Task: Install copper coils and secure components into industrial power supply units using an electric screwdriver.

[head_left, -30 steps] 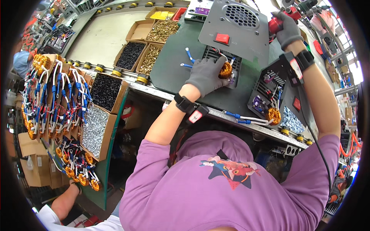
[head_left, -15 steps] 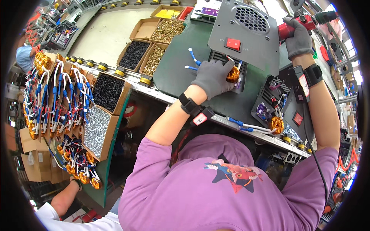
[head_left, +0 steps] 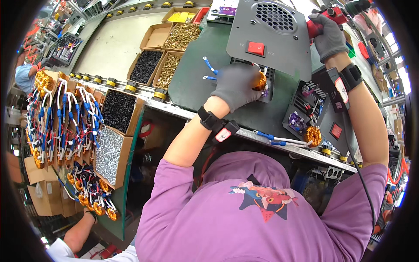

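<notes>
The desk [head_left: 188, 85], green on top (a pale metal rail [head_left: 174, 108] edges its front), carries a grey casing [head_left: 279, 48] and, to the right, a second grey casing [head_left: 326, 117]; open cardboard boxes [head_left: 152, 36] stand left, though their footing is unclear.

Bright windows [head_left: 389, 42] at far right
</notes>
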The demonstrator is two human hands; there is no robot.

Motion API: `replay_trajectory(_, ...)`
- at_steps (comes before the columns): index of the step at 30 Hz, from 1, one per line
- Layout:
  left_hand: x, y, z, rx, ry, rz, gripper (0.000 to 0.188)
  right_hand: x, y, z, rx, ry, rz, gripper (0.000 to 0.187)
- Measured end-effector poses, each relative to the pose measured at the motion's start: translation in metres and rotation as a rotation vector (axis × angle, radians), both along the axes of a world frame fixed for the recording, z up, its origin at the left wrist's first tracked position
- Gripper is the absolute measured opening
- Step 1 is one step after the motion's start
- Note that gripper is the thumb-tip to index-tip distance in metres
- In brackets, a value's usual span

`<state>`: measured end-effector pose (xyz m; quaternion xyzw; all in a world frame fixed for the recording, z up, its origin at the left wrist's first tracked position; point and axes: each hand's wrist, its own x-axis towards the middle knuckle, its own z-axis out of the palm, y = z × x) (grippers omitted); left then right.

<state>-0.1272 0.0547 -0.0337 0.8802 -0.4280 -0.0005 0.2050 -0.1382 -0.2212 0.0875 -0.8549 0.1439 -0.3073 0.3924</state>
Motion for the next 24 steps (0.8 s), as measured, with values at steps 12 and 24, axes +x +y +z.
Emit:
replay_trajectory(12, -0.034, -0.017, 0.030, 0.064, -0.041, 0.117, 0.056, 0.015, 0.011, 0.010, 0.798, -0.112, -0.018, 0.018)
replay_trajectory(24, 0.071, -0.046, -0.015, -0.234, -0.013, 0.188, 0.030, 0.013, 0.005, 0.007, -0.163, 0.030, -0.052, 0.036)
